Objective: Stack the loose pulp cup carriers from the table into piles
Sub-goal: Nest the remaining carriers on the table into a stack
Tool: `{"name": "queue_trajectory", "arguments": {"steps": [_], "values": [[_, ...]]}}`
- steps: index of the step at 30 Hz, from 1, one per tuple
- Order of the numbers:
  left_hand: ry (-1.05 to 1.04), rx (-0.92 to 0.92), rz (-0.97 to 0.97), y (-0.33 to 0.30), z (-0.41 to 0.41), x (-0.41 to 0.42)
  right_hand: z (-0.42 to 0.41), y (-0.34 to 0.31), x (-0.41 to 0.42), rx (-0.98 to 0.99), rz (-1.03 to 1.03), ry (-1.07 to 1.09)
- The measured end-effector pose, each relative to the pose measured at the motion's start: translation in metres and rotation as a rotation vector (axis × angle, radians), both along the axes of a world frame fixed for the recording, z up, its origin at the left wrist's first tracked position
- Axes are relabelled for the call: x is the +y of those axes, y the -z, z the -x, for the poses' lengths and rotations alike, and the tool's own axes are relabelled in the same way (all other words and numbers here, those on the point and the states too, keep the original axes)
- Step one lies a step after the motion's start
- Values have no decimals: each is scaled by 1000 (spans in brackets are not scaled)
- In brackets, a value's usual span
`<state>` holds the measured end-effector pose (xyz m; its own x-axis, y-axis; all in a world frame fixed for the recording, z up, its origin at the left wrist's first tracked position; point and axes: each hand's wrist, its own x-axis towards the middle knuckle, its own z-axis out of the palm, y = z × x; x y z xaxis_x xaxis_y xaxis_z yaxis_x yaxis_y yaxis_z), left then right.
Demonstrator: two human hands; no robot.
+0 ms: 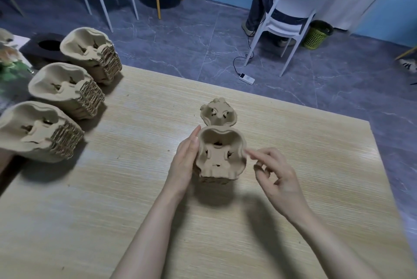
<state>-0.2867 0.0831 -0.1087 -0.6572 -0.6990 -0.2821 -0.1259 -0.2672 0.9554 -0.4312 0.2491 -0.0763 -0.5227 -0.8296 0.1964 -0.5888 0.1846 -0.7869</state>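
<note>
Stacking is nearly finished: the small pile [220, 154] is steadied by the flat left hand [184, 161], the right hand [276, 172] is loosely spread and empty, and the last loose carrier [218, 114] just behind the pile must be added next.

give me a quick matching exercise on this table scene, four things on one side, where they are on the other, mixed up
Things:
1. three tall piles
2. single loose carrier
3. small pile
4. green basket

Places:
a. between the left hand and right hand
b. on the floor beside the white chair
c. along the table's left edge
d. just beyond the small pile

Pairs: 1-c, 2-d, 3-a, 4-b
</note>
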Motion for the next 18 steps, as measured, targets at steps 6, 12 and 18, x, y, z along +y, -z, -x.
{"name": "queue_trajectory", "arguments": {"steps": [6, 12, 18], "values": [[-15, 9, 28, 9, 1, 5, -5, -6, -18, -853, -289, 166], [-127, 34, 58, 14, -12, -2, -25, 6, -41, -852, -279, 89], [-293, 41, 100, 13, -50, -31, -41, 6, -81, -843, -346, -106]]}}
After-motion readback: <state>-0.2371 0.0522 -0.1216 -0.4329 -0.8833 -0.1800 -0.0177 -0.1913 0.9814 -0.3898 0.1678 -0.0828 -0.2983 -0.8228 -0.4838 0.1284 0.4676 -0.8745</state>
